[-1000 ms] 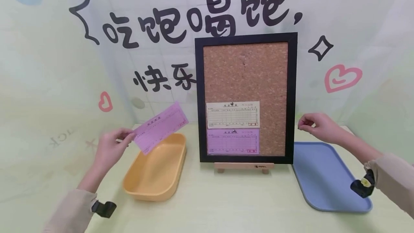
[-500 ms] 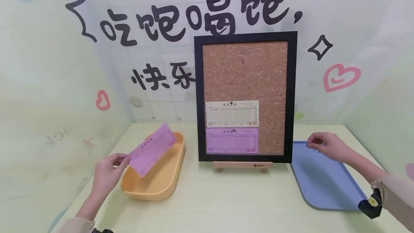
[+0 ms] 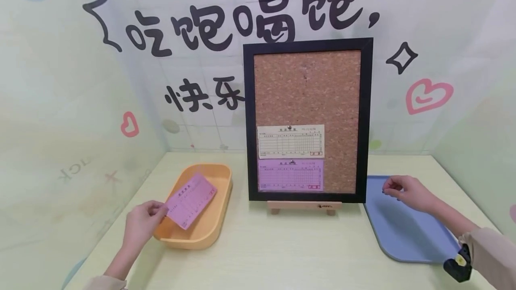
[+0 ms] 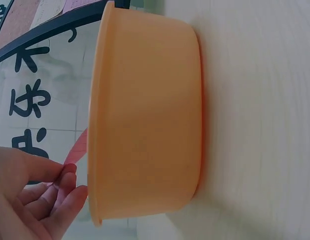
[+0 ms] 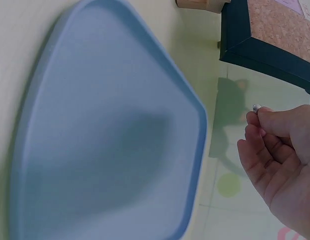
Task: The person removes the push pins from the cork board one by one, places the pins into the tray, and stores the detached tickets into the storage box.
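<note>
In the head view my left hand (image 3: 143, 223) pinches one short edge of a purple receipt slip (image 3: 191, 200), which slants over the yellow-orange bin (image 3: 219, 236). The left wrist view shows those fingertips just beside the bin's rim, most of the slip hidden behind its wall. Above the blue tray (image 3: 399, 245), my right hand (image 3: 413, 194) holds a small silver pushpin (image 5: 255, 108) between thumb and index finger. A black-framed cork board (image 3: 308, 88) stands between the hands, with a white receipt slip (image 3: 290, 142) and another purple receipt slip (image 3: 290, 176) pinned low on it.
The board rests on a small wooden easel (image 3: 304, 206) on the pale table (image 3: 262, 254). Behind it hangs a printed backdrop (image 3: 193, 133) with black lettering and pink hearts, which also closes off both sides.
My left hand has lowered the purple receipt slip from above the bin's far part down into its opening. My right hand has dropped from beside the board to over the blue tray.
</note>
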{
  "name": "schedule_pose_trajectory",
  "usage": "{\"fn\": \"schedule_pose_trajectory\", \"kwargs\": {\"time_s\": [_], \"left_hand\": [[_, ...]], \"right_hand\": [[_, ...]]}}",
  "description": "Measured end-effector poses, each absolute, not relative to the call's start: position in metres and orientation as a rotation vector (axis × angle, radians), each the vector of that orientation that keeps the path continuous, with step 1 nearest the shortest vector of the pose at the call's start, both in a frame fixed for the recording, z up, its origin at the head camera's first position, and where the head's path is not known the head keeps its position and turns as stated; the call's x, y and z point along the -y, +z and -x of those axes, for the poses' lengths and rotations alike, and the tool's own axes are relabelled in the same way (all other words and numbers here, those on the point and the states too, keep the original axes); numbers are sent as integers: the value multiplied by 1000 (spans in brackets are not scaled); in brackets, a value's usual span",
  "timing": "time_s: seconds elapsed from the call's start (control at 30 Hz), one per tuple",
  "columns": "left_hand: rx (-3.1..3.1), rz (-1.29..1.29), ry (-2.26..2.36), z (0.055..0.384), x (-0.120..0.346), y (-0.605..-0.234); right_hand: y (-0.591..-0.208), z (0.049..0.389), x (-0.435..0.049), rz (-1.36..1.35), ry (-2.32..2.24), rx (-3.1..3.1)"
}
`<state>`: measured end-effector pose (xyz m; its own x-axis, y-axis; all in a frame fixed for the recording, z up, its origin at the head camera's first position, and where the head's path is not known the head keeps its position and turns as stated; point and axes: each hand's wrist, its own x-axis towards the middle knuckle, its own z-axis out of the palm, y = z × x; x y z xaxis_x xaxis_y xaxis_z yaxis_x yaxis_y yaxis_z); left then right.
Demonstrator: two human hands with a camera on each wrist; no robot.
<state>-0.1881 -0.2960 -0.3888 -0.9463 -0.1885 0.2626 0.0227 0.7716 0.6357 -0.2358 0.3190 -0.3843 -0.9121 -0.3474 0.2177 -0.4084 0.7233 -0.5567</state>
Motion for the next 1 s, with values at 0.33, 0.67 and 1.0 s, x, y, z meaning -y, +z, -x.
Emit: {"fn": "schedule_pose_trajectory", "kwargs": {"time_s": [0.33, 0.67, 1.0], "left_hand": [[2736, -121, -1079, 190, 285, -398], [2896, 126, -1021, 196, 281, -403], [2959, 151, -1003, 195, 284, -406]], "right_hand": [[-396, 231, -324, -621, 942, 2823], [-412, 229, -335, -693, 983, 2785], [-428, 228, -337, -654, 1038, 2869]]}}
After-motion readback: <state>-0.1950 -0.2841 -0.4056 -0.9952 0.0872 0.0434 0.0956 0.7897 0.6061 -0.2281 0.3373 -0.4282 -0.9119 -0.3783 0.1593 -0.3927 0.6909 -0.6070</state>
